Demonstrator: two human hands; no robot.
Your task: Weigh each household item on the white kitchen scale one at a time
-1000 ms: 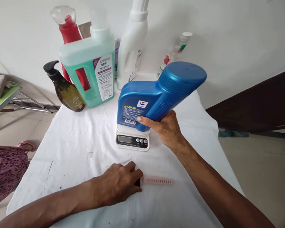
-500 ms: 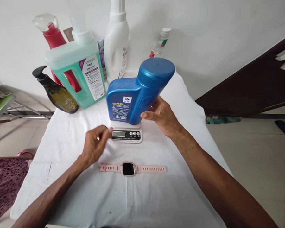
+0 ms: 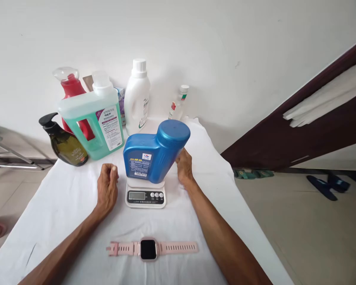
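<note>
Blue bottle (image 3: 150, 152) stands on scale (image 3: 146, 201). Left hand (image 3: 107, 188) loosely clenched beside scale, nothing visible in it. Right hand (image 3: 184, 169) at bottle's right side, fingers partly hidden; cannot tell if gripping. Best: base centred, balance sure before support goes.

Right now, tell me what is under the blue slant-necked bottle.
A white digital scale is under the blue slant-necked bottle; its display and three buttons show in front. The bottle covers most of the weighing platform, hiding that part.
</note>
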